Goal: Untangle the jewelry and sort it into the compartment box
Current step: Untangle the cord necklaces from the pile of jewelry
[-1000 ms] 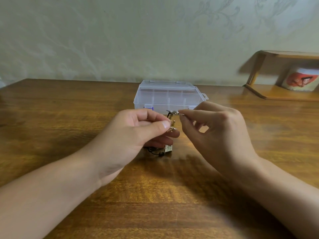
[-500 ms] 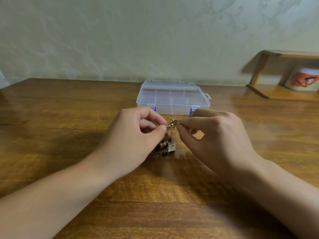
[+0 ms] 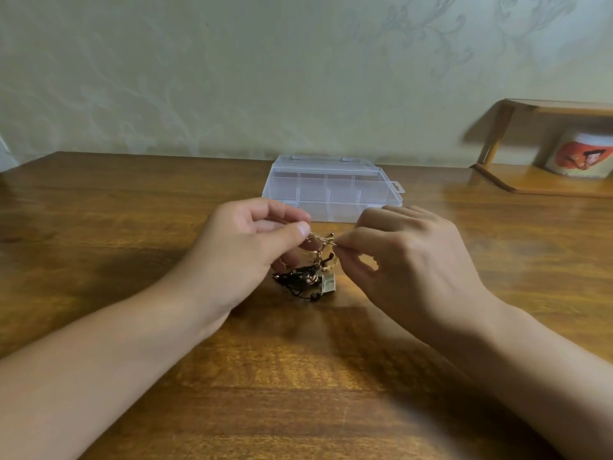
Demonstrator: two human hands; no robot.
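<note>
Since the earlier frames we have pulled our hands a little apart, and a short run of gold chain now stretches between them, where before the fingertips nearly met. Our left hand pinches one end of that chain between thumb and forefinger, the other fingers curled in. Our right hand pinches the other end the same way, thumb and forefinger tight on it. Both hands hover just in front of the box, on our side of it.

Below the stretched chain, the rest of the jewelry hangs down and rests on the desk: a knot of black cord mixed with gold links and a small pale rectangular piece at its right edge. We cannot tell which strands belong to which piece. The tangle lies in front of the box, well clear of its near wall, between our two hands.

The box is clear plastic, with its lid shut and its compartment walls showing through. We see nothing in the compartments that show; the near row is partly hidden by our hands.

Far to the right of the box a wooden shelf stands on the desk, with a white cup bearing an orange picture under its top board.
</note>
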